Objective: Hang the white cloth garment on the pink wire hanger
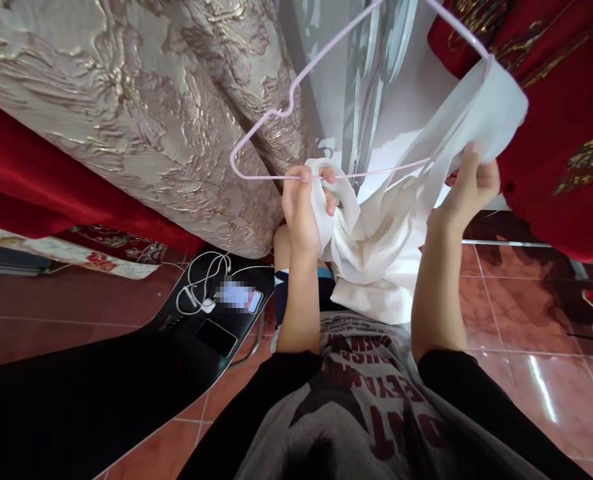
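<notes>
A pale pink hanger (266,120) is tilted in front of me, its top beyond the upper edge of the view. My left hand (304,207) is closed round the hanger's bottom bar and a fold of white cloth. The white garment (381,247) hangs from there over my lap, bunched in the middle. On the right, part of it covers the hanger's right shoulder. My right hand (469,187) pinches the cloth there, thumb up, just below that end of the hanger.
Embossed beige-gold fabric (141,113) hangs at the left, red fabric with gold patterns (566,107) at the right. A black bench (126,380) at the lower left holds a lit phone (236,296), a dark phone (216,338) and white earphones (207,305). Red floor tiles (526,313) lie below.
</notes>
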Demonstrator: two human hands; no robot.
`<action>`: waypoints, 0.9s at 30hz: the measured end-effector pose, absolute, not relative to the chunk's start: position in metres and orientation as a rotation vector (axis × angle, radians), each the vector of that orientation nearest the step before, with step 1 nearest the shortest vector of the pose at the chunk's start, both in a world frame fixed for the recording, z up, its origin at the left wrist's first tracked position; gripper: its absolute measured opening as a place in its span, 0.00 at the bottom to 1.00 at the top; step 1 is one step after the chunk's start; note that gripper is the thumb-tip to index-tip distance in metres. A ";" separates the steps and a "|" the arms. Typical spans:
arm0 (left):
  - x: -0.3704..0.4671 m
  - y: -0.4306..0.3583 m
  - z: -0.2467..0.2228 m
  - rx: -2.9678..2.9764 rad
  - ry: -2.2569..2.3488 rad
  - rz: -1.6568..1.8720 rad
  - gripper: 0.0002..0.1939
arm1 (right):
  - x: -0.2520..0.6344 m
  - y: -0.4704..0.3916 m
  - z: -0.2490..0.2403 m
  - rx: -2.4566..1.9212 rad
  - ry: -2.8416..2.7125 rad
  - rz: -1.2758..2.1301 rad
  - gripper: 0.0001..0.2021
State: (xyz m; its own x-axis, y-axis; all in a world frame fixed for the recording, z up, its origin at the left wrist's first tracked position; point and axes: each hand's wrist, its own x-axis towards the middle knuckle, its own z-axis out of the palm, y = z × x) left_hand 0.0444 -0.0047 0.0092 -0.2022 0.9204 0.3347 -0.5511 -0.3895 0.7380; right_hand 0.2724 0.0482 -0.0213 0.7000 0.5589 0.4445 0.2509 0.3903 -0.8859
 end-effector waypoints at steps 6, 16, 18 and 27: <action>0.043 -0.004 0.008 0.903 0.680 1.774 0.16 | 0.261 0.035 -0.007 -1.133 -1.010 -0.016 0.20; 0.040 -0.005 0.007 0.958 0.579 1.822 0.14 | 0.249 0.001 0.042 -1.166 -1.246 0.009 0.26; 0.040 -0.005 0.007 0.972 0.589 1.828 0.15 | 0.247 -0.003 0.048 -1.150 -1.269 0.091 0.25; 0.040 -0.003 0.007 0.962 0.600 1.826 0.17 | 0.237 0.005 0.057 -1.293 -1.211 0.406 0.10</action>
State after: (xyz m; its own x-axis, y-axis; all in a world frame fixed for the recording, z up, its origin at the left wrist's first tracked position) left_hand 0.0395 -0.0027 0.0065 -0.2370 0.9044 0.3548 -0.5179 -0.4266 0.7415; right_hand 0.2367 0.0054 0.0570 0.3858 0.8062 0.4485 0.3734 0.3081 -0.8750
